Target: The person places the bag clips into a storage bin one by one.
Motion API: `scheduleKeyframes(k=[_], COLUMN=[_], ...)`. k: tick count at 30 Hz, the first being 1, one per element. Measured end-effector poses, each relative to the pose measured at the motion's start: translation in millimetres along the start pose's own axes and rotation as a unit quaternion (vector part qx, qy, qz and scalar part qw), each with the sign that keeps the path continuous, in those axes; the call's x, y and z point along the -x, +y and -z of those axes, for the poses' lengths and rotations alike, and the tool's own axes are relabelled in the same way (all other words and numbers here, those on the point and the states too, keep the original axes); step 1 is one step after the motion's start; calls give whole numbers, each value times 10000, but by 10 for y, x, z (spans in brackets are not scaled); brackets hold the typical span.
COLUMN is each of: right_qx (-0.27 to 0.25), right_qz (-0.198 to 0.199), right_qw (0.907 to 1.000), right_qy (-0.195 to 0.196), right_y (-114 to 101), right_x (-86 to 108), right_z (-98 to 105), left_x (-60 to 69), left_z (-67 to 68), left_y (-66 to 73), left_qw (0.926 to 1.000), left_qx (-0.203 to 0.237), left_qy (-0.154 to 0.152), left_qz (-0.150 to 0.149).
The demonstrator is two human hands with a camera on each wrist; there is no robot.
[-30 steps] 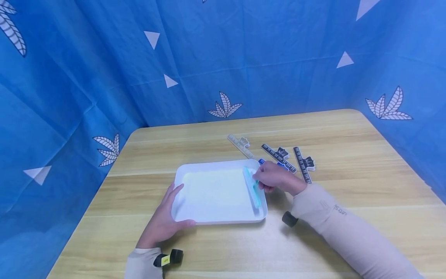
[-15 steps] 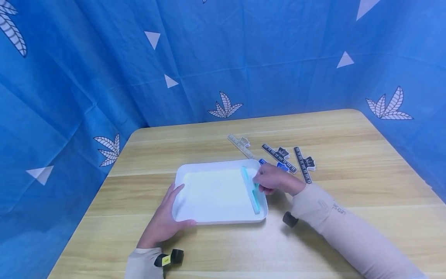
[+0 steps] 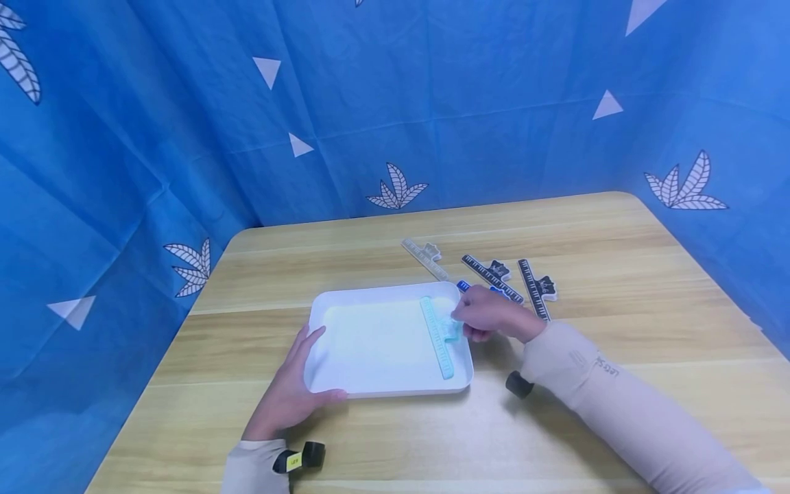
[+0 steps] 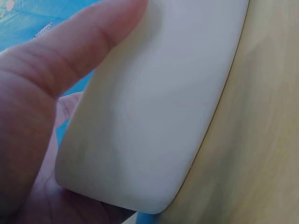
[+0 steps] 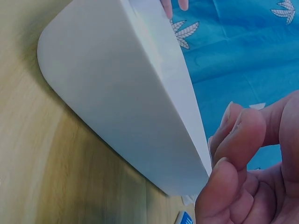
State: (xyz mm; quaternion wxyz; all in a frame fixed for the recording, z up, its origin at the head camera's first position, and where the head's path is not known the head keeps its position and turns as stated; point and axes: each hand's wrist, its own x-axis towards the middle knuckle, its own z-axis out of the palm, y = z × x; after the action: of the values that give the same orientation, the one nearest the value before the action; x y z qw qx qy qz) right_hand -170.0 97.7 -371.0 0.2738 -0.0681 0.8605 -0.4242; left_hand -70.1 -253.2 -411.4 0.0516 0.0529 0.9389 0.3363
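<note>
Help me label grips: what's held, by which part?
Left hand: white tray, by its near left corner. Right hand: cannot tell whether it pinches the turquoise clip.

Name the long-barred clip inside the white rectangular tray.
The pale turquoise piano-key clip beside the right hand. Only it is inside the tray; two black clips, the blue clip and pale grey clip lie outside on the wooden table.

Tray (image 3: 370,343): plain wht
Tabletop (image 3: 617,274): lt wood grain
Clip in tray (image 3: 436,337): lt aqua, piano-key pattern
Other clips (image 3: 533,288): 2 blk w/ wht keys, 1 gry, 1 blu
Cloth (image 3: 524,68): blu, wht triangles & leaves
Sleeves (image 3: 617,412): beige
</note>
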Motion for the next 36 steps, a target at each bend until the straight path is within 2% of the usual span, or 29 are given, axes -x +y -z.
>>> scheduleKeyframes(k=[6,17,36], right_qx=[90,35,123], right_qz=[-12,200,152], right_qw=[9999,9997,9996], right_qy=[61,119,180], right_y=[4,64,104], right_x=[7,-9,30], right_z=[37,135,374], left_x=[-1,-12,-15], left_z=[2,13,-4], left_y=[10,-2,-22], left_qw=[10000,10000,9999], left_qx=[23,48,-15], left_qy=[1,12,35], left_qz=[5,3,-106])
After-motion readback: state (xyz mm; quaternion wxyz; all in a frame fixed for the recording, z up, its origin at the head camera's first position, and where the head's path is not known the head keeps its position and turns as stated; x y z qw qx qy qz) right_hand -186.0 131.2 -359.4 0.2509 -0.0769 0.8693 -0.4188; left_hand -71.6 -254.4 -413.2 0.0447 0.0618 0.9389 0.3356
